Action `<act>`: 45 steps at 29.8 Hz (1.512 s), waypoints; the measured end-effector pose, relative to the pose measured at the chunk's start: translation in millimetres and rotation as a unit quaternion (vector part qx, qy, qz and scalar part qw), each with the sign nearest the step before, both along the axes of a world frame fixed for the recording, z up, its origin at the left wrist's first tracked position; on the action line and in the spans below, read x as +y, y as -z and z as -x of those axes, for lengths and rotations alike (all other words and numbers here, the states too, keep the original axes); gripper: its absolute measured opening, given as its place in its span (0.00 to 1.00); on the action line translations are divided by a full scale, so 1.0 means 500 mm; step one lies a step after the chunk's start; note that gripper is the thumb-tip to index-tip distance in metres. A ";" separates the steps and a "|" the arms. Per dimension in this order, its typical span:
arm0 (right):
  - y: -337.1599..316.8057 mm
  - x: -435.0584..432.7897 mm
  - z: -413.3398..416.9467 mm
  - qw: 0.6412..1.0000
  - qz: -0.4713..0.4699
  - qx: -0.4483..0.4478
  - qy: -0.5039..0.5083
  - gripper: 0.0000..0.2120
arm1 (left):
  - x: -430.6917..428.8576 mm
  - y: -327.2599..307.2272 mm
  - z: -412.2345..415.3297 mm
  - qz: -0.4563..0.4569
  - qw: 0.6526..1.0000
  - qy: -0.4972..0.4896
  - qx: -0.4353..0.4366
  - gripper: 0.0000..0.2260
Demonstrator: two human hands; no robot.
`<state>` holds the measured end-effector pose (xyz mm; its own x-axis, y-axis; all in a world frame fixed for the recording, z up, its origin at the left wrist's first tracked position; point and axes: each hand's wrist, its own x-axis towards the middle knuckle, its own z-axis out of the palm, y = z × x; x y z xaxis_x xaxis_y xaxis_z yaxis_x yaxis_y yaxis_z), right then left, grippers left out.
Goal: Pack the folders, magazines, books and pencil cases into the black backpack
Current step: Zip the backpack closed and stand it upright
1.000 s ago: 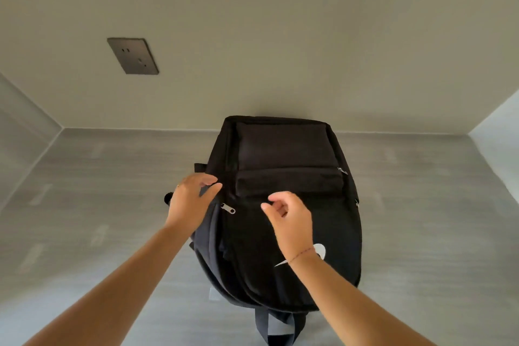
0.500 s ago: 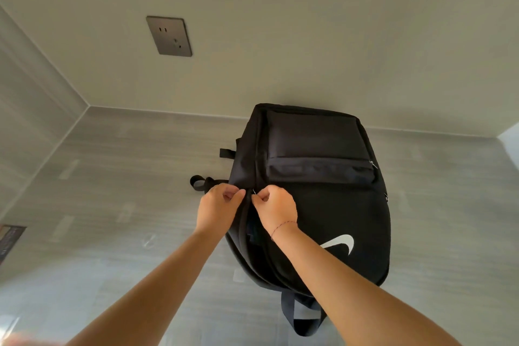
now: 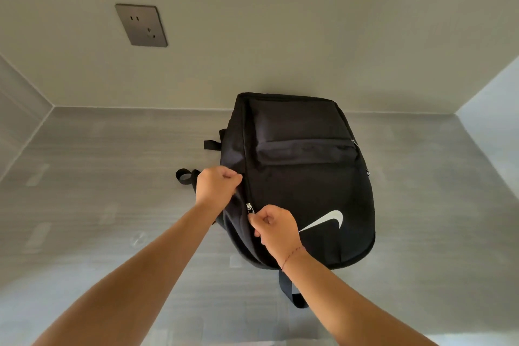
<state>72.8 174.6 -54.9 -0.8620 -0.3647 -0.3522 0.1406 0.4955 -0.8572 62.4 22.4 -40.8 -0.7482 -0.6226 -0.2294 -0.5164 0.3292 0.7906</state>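
The black backpack (image 3: 309, 177) with a white swoosh lies flat on the grey surface, its front pocket facing up. My left hand (image 3: 217, 185) pinches the fabric at the bag's left edge, beside the main zip line. My right hand (image 3: 273, 226) pinches the silver zipper pull (image 3: 249, 208) on the bag's left side, nearer to me than the left hand. No folders, magazines, books or pencil cases are in view.
A dark wall socket (image 3: 141, 25) sits on the beige wall behind. The grey wood-grain surface (image 3: 112, 205) runs to walls at left, back and right. Black straps (image 3: 185, 175) stick out at the bag's left and near end.
My right hand has drawn the zipper pull toward me along the bag's left side, away from my left hand. The left hand keeps its hold on the fabric. The view shifted slightly.
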 end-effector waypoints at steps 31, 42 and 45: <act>0.001 0.338 -0.033 0.999 -0.027 0.026 -0.016 0.12 | 0.075 0.010 -0.154 0.349 0.861 0.369 0.028 0.07; -0.010 0.366 -0.017 0.991 -0.004 0.131 -0.012 0.11 | 0.270 0.006 -0.096 0.220 0.869 0.436 0.084 0.08; -0.014 0.414 0.027 0.990 0.005 0.136 0.038 0.10 | 0.255 -0.008 -0.102 0.175 0.906 0.378 0.068 0.06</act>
<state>59.5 381.7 -47.9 -0.9494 -0.2978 -0.1003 -0.0594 0.4834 -0.8734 113.6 149.7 -36.7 -0.9979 0.0636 0.0093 0.0561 0.7915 0.6086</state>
